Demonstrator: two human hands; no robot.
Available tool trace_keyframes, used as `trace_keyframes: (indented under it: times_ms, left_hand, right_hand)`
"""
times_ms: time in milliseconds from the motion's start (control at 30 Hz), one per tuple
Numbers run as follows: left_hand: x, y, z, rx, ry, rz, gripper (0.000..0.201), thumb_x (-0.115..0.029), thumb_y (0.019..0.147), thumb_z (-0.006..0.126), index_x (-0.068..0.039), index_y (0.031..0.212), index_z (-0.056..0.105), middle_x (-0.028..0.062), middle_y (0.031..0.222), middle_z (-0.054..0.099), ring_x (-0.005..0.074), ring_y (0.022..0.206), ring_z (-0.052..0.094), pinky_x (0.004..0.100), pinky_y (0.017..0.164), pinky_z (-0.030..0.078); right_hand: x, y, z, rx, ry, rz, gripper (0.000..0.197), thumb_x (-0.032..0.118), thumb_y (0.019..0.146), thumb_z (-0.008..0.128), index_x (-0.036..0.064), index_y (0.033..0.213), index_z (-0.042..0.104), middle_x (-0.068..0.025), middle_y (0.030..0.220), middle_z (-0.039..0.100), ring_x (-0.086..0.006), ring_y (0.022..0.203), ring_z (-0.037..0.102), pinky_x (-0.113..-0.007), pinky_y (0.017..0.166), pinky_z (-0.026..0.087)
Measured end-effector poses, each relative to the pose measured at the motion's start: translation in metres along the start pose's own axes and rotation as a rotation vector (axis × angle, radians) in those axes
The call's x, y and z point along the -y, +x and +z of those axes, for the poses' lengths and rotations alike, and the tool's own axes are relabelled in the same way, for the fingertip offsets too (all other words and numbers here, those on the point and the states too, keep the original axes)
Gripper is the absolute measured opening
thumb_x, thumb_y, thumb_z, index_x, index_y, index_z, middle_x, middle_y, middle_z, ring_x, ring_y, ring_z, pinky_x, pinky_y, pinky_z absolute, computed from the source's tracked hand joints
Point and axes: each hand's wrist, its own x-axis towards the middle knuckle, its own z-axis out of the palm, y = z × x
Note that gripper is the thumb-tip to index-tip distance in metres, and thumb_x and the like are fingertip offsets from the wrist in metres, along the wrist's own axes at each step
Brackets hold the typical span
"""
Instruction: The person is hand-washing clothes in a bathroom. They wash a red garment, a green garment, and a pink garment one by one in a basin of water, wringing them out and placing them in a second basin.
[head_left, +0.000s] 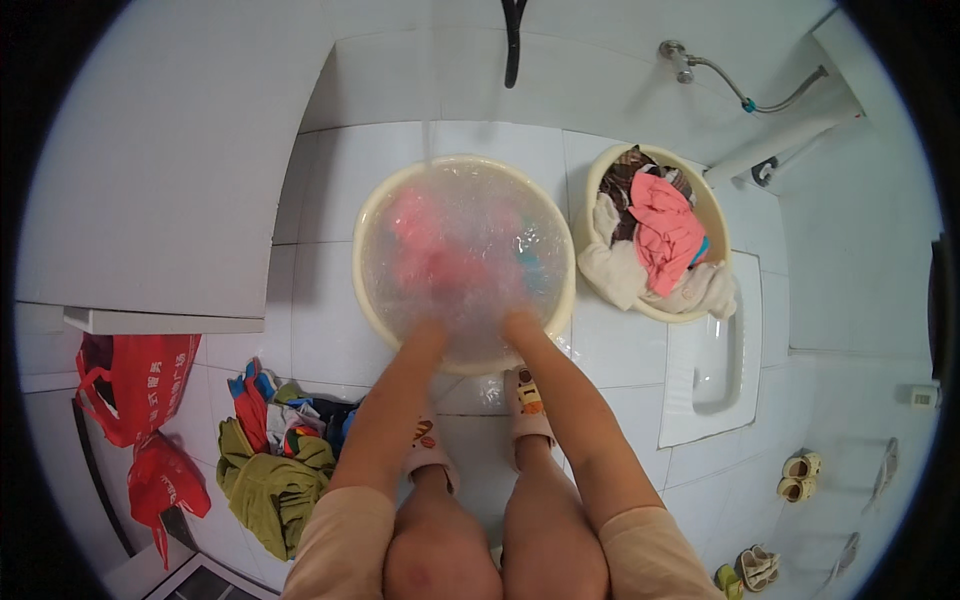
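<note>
A round cream basin full of cloudy water stands on the floor before me. Pink clothing shows under the surface, along with a blue patch toward the right. Both forearms reach over the near rim. My left hand is under water beside the near left rim, and my right hand is under near the right side. Murky water and glare hide the fingers of both, so what they touch or hold does not show. A thin stream of water falls into the basin from above.
A second cream basin holds pink, white and dark clothes. Right of it lies a squat toilet. A clothes pile and red bags sit at left. A wall tap and several shoes are on the right.
</note>
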Motion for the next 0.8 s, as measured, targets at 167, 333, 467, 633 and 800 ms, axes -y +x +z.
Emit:
trace_keyframes:
  times_ms: [167,333,467,633,800]
  left_hand:
    - [0.037,-0.015,-0.077,-0.066,-0.068,0.019,0.041,-0.017,0.074,0.059,-0.017,0.115,0.055,0.0105,0.115,0.056,0.0313,0.102,0.055,0.0422,0.084,0.045]
    - [0.041,-0.066,-0.304,-0.2,-0.16,0.101,0.027,-0.008,0.065,0.057,-0.011,0.091,0.064,0.0143,0.091,0.063,0.0326,0.089,0.06,0.0404,0.075,0.048]
    - [0.073,-0.103,-0.463,-0.58,-0.446,0.18,0.025,-0.005,0.068,0.049,-0.004,0.089,0.063,0.0186,0.088,0.062,0.0354,0.086,0.059,0.0414,0.073,0.046]
    - [0.051,-0.187,-0.603,-0.769,-0.856,0.294,0.023,-0.007,0.078,0.042,-0.008,0.091,0.06,0.0011,0.081,0.06,0.011,0.073,0.056,0.026,0.067,0.046]
    - [0.023,-0.228,-0.62,-0.854,-1.461,0.176,0.017,-0.01,0.078,0.046,-0.004,0.085,0.06,0.0051,0.069,0.057,0.0146,0.062,0.053,0.025,0.062,0.045]
  right_hand:
    - [0.011,-0.034,-0.077,-0.046,0.119,0.069,0.027,0.01,0.08,0.047,0.0101,0.105,0.056,-0.0172,0.103,0.059,-0.0346,0.092,0.058,-0.044,0.073,0.046]
    - [0.003,-0.101,-0.237,-0.689,0.306,-0.008,0.017,0.007,0.076,0.047,0.0058,0.093,0.05,-0.0199,0.088,0.059,-0.0385,0.085,0.056,-0.046,0.072,0.044]
    - [0.046,-0.174,-0.385,-1.062,0.311,-0.17,0.012,0.007,0.074,0.046,0.0077,0.084,0.052,-0.0196,0.081,0.059,-0.0387,0.083,0.055,-0.044,0.068,0.043]
    - [0.055,-0.266,-0.521,-1.444,0.342,-0.438,0.012,0.011,0.077,0.05,0.0039,0.087,0.052,-0.0234,0.087,0.06,-0.0345,0.086,0.059,-0.046,0.069,0.043]
    - [0.072,-0.28,-0.532,-1.752,0.353,-0.354,0.019,0.014,0.08,0.042,0.0024,0.089,0.054,-0.0205,0.083,0.061,-0.037,0.084,0.058,-0.044,0.071,0.044]
